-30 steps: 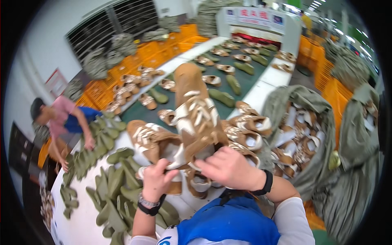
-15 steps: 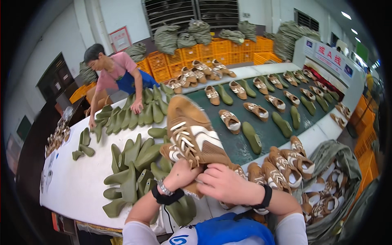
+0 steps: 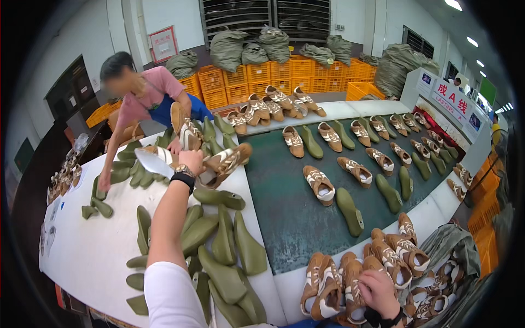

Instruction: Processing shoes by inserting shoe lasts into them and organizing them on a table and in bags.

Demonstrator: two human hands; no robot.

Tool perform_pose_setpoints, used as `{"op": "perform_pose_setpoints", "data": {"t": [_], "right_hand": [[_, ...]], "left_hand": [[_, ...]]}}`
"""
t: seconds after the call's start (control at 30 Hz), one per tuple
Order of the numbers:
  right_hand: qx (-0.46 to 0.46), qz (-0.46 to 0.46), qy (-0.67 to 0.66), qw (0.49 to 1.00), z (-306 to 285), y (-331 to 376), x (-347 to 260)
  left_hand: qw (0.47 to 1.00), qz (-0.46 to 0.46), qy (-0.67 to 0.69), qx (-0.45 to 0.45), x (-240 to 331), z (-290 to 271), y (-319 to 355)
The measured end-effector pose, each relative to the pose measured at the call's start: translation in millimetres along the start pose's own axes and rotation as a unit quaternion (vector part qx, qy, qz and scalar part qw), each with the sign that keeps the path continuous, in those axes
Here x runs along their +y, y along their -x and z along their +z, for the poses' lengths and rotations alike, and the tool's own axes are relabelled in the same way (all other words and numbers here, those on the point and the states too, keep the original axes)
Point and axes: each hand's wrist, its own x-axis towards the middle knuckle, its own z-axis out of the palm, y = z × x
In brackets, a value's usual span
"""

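My left arm reaches forward over the white tabletop (image 3: 117, 229). My left hand (image 3: 191, 161) is closed around a bunch of brown sneakers with white stripes: one sneaker (image 3: 187, 131) stands toe up, another sneaker (image 3: 228, 164) points right, and a third at the left shows a pale sole (image 3: 153, 162). Its grip on each is partly hidden. Below that forearm lie green shoe lasts (image 3: 223, 276) in a pile. At the near right edge, my right hand (image 3: 378, 292) has its fingers curled at the lacing of a brown sneaker (image 3: 354, 287) in a row of sneakers.
A co-worker (image 3: 145, 95) leans across the far left, one hand at a green last (image 3: 103, 206). Sneakers and lasts stand in rows on the dark green belt (image 3: 279, 229). A sack of sneakers (image 3: 454, 240) is at the right. Orange crates (image 3: 257, 74) line the wall.
My hands, which were together at a sneaker in front of me, have parted. The left moved forward and left with sneakers; the right moved down and right to the near row.
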Motion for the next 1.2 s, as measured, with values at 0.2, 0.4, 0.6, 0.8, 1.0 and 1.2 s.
{"op": "perform_pose_setpoints", "data": {"t": [0.2, 0.4, 0.6, 0.8, 1.0, 1.2], "right_hand": [[-0.042, 0.120, 0.027, 0.991, 0, 9, 4], [-0.081, 0.125, 0.034, 0.988, 10, -4, 9], [-0.085, 0.095, 0.022, 0.992, 21, -15, 13], [-0.035, 0.079, 0.022, 0.996, 27, -2, 20], [0.014, 0.086, 0.025, 0.996, 3, 24, 27], [0.035, 0.029, -0.034, 0.998, 12, 54, 19]], "left_hand": [[0.987, -0.044, -0.143, -0.064, 29, 134, -43], [0.983, 0.118, -0.043, -0.132, 2, 114, -22], [0.984, 0.169, -0.043, -0.040, -49, 141, -20], [0.998, 0.059, 0.006, 0.011, -50, 143, -1], [0.955, 0.159, 0.248, 0.016, -5, 74, 110], [0.846, 0.296, 0.427, -0.120, 94, -38, 288]]}}
